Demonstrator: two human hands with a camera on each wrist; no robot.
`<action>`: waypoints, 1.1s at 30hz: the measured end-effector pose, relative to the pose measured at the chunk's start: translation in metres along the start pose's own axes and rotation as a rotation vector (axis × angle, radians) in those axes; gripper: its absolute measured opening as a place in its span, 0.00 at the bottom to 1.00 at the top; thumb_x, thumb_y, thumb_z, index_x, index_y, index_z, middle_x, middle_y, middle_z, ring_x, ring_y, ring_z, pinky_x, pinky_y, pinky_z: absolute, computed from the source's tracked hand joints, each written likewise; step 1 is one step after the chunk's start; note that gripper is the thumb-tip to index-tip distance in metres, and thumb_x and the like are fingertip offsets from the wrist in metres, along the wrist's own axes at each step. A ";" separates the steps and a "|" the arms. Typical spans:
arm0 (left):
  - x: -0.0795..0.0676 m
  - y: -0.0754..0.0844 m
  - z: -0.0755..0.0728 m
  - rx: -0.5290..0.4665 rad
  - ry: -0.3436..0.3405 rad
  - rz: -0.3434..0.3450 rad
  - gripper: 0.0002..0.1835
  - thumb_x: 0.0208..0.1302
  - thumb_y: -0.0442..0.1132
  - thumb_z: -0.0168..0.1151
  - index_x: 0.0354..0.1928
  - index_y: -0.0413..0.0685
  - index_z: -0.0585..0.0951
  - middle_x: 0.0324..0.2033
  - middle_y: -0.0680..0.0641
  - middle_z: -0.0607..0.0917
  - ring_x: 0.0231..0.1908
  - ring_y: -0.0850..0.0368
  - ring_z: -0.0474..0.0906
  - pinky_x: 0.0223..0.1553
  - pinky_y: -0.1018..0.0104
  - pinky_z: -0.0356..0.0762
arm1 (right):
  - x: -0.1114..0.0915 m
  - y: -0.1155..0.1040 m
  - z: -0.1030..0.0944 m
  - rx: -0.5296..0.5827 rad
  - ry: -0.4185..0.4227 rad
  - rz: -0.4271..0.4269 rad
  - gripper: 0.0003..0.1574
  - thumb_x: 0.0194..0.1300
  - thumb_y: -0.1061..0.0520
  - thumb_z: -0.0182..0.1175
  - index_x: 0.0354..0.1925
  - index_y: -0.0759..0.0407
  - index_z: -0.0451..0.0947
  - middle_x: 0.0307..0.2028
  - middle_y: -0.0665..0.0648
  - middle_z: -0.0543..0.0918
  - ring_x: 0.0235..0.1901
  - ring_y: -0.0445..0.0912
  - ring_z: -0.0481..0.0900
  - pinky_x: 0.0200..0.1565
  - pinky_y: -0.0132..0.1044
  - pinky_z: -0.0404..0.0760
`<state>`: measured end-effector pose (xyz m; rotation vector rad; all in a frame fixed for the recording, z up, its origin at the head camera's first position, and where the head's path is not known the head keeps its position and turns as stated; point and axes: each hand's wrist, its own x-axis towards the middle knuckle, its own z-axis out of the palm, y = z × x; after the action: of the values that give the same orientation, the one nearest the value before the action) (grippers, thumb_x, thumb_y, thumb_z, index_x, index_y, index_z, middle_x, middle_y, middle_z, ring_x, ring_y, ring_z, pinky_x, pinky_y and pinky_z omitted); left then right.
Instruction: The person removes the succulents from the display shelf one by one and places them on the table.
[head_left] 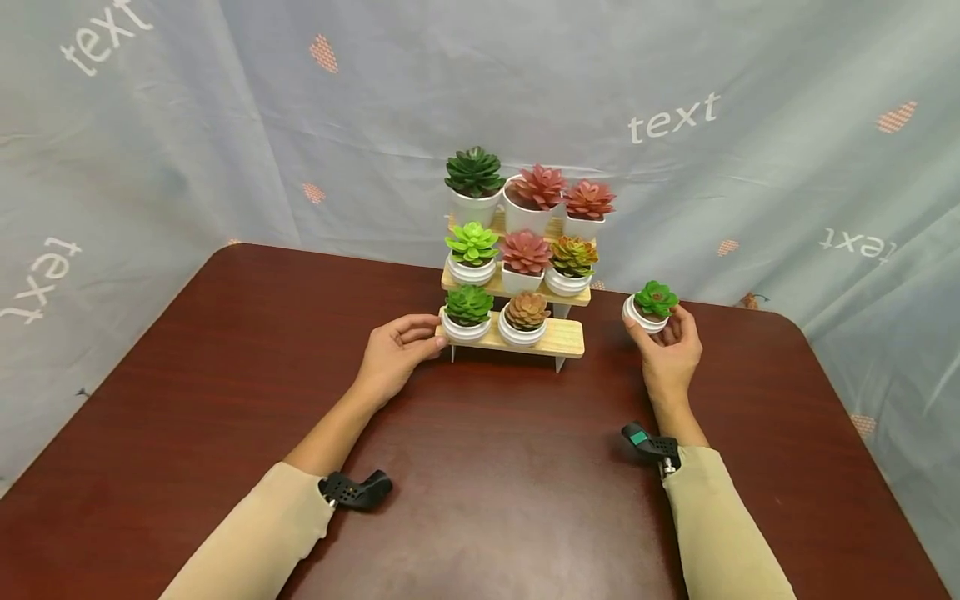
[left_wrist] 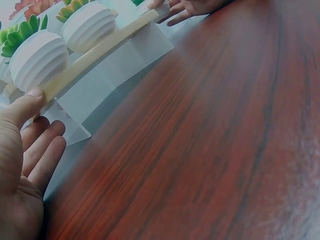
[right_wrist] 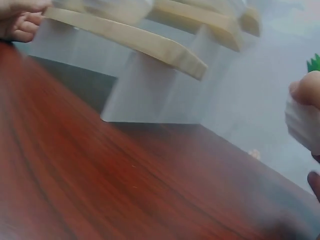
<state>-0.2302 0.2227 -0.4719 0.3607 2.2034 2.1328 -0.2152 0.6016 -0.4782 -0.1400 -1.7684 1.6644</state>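
Observation:
A three-tier wooden plant stand (head_left: pixel 566 336) carries several potted succulents. My left hand (head_left: pixel 393 357) pinches the left end of its lowest shelf, thumb on top and fingers beneath in the left wrist view. Beside that thumb sits a ribbed white pot with a green succulent (head_left: pixel 467 307); a brown succulent (head_left: pixel 527 312) stands to its right. Right of the stand, my right hand (head_left: pixel 670 354) holds a potted succulent (head_left: pixel 655 298) with green leaves, thumb and fingers around its white pot, raised off the table in the right wrist view.
On the middle shelf are a light green succulent (head_left: pixel 472 244), a pink one (head_left: pixel 526 252) and a yellow-red one (head_left: pixel 573 257). The top shelf bears a dark green plant (head_left: pixel 475 172) and two red ones. A grey curtain (head_left: pixel 750 167) hangs behind the brown table (head_left: pixel 480 500).

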 end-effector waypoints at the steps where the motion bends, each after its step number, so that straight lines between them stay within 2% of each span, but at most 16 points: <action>1: 0.000 0.000 0.000 0.002 0.000 0.000 0.21 0.65 0.31 0.68 0.59 0.34 0.79 0.51 0.35 0.86 0.40 0.70 0.88 0.43 0.71 0.88 | 0.002 0.002 -0.002 -0.028 0.000 0.001 0.40 0.55 0.70 0.72 0.65 0.69 0.71 0.47 0.43 0.81 0.48 0.33 0.83 0.47 0.20 0.82; 6: -0.003 0.000 0.000 0.017 0.005 -0.009 0.21 0.65 0.31 0.68 0.58 0.34 0.80 0.53 0.30 0.84 0.40 0.70 0.87 0.43 0.72 0.87 | 0.008 0.010 -0.007 -0.173 -0.010 0.013 0.38 0.54 0.64 0.76 0.62 0.66 0.74 0.43 0.38 0.81 0.42 0.31 0.81 0.44 0.18 0.79; 8: -0.004 0.000 -0.001 0.020 0.009 -0.012 0.21 0.65 0.31 0.68 0.58 0.34 0.80 0.53 0.31 0.84 0.40 0.70 0.87 0.42 0.72 0.87 | 0.009 0.011 -0.007 -0.214 -0.019 0.031 0.37 0.54 0.62 0.76 0.60 0.65 0.75 0.42 0.39 0.81 0.40 0.30 0.81 0.42 0.18 0.79; 15: -0.003 0.000 0.000 0.004 -0.002 -0.003 0.21 0.65 0.31 0.68 0.58 0.34 0.79 0.53 0.32 0.85 0.41 0.69 0.87 0.43 0.71 0.88 | 0.015 0.011 -0.007 -0.327 -0.079 0.085 0.38 0.56 0.58 0.75 0.63 0.65 0.74 0.52 0.61 0.84 0.43 0.29 0.80 0.45 0.16 0.78; 19: -0.001 0.000 0.001 0.003 -0.002 0.007 0.20 0.64 0.31 0.68 0.58 0.34 0.80 0.53 0.32 0.85 0.40 0.69 0.88 0.43 0.70 0.88 | 0.019 0.009 -0.007 -0.387 -0.117 0.108 0.39 0.57 0.56 0.75 0.65 0.64 0.73 0.57 0.64 0.83 0.51 0.40 0.83 0.49 0.17 0.79; 24: -0.002 0.001 0.000 0.005 -0.002 0.005 0.20 0.64 0.31 0.68 0.58 0.33 0.80 0.52 0.32 0.85 0.40 0.69 0.88 0.43 0.71 0.88 | 0.021 0.009 -0.008 -0.430 -0.153 0.142 0.41 0.58 0.53 0.75 0.66 0.64 0.72 0.58 0.64 0.82 0.58 0.52 0.82 0.54 0.25 0.81; 33: -0.002 0.003 0.001 -0.005 0.001 -0.004 0.21 0.64 0.31 0.68 0.58 0.33 0.80 0.53 0.30 0.85 0.41 0.69 0.88 0.43 0.70 0.88 | 0.023 0.008 -0.008 -0.481 -0.198 0.142 0.43 0.59 0.52 0.74 0.67 0.66 0.71 0.60 0.68 0.81 0.61 0.56 0.81 0.64 0.49 0.80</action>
<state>-0.2273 0.2234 -0.4697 0.3550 2.1971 2.1358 -0.2309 0.6220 -0.4762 -0.3317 -2.3350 1.3515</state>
